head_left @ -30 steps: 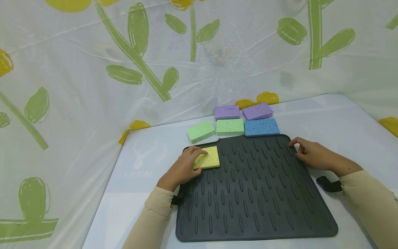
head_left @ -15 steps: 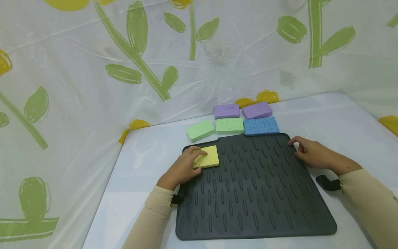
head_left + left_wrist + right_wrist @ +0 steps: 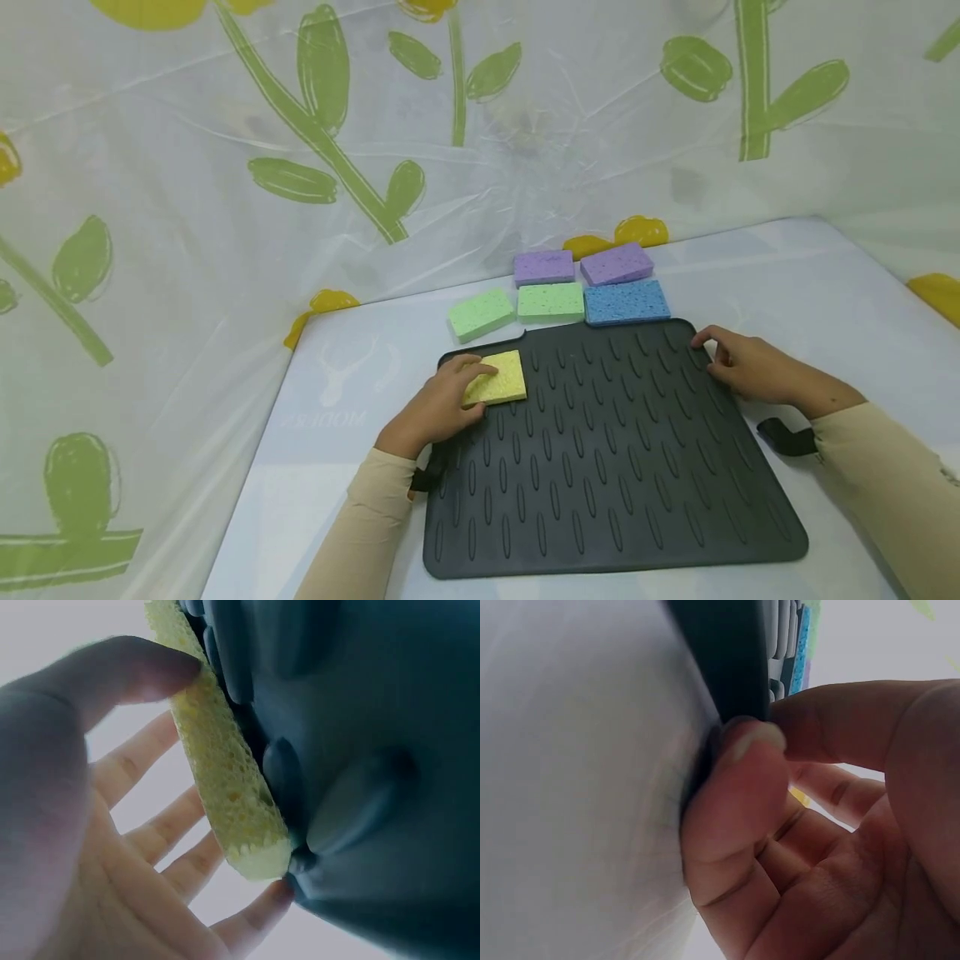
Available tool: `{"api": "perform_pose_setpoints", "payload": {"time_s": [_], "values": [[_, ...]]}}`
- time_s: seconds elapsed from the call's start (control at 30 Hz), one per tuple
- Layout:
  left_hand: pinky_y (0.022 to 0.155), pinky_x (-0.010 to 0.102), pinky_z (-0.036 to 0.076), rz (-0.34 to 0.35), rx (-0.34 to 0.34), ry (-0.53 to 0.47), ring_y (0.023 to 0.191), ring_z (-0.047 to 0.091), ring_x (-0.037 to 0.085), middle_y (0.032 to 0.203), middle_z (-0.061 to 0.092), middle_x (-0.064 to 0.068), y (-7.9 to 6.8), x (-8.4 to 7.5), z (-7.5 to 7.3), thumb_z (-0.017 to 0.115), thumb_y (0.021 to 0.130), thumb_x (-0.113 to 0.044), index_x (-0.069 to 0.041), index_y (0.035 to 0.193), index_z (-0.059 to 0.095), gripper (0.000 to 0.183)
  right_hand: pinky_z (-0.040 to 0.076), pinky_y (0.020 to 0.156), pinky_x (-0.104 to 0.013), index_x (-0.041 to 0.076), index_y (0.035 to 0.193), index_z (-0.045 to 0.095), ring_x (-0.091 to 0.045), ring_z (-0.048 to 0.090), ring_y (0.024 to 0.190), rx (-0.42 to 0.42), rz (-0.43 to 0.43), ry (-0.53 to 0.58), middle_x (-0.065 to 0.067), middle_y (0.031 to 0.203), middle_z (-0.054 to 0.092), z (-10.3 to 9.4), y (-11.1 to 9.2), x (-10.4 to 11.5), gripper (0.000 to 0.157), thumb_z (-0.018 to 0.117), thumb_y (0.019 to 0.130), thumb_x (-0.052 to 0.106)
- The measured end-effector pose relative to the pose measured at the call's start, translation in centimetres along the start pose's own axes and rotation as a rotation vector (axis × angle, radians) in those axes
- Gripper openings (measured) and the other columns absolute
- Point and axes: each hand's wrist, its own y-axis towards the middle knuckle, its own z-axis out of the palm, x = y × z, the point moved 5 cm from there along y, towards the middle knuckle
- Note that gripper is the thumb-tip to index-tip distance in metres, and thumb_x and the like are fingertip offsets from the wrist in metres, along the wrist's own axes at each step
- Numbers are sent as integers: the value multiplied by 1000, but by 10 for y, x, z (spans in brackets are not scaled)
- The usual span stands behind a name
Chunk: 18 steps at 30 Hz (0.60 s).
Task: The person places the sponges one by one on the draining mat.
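Observation:
A dark grey ribbed drying mat [image 3: 600,467] lies flat on the white table. On its far left corner rests a yellow sponge [image 3: 506,379]. My left hand [image 3: 438,404] holds this sponge, with the thumb at the near edge and fingers spread across and around it. In the left wrist view, the thumb presses against the side of the sponge [image 3: 225,765]. At the far right corner, my right hand [image 3: 765,371] pinches the mat's edge. Its curled fingertips meet at the mat rim [image 3: 735,667] in the right wrist view.
Behind the mat sit two green sponges [image 3: 551,302], a blue sponge [image 3: 627,302] and two purple sponges [image 3: 543,267]. The blue one is close against the mat's far edge. A white sheet with a plant print [image 3: 517,183] hangs behind the table [image 3: 330,483].

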Motion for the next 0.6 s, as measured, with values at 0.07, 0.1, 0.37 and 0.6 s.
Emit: {"api": "perform_pose_setpoints", "payload": {"time_s": [0.07,0.1,0.37,0.6], "values": [[109,53,41,-7,9,3,142,40,32,154,42,9,1,0,-2,66,96,-26,-22,142,54,49,42,48,-29,-3,135,43,-11,47,55,0,-4,-2,-4,79,54,-1,1,0,37,50,98,2],[110,55,39,-9,7,0,143,39,32,154,42,9,1,-1,-4,66,96,-28,-22,142,54,48,42,48,-28,-3,134,43,-11,47,55,-4,-6,-7,-4,79,54,-2,1,0,37,50,98,2],[112,57,36,-18,-40,-3,142,40,33,151,46,11,5,-4,-20,62,98,-31,-18,141,56,45,41,48,-28,-2,135,44,-11,46,56,-9,1,-5,-3,79,54,-3,1,-1,37,50,99,3],[107,61,38,-19,-102,65,141,42,34,151,45,12,8,-5,-31,60,99,-32,-20,143,54,45,42,48,-28,-3,134,44,-11,46,55,-4,-8,9,-3,78,54,-1,1,-1,36,50,98,2]]}}
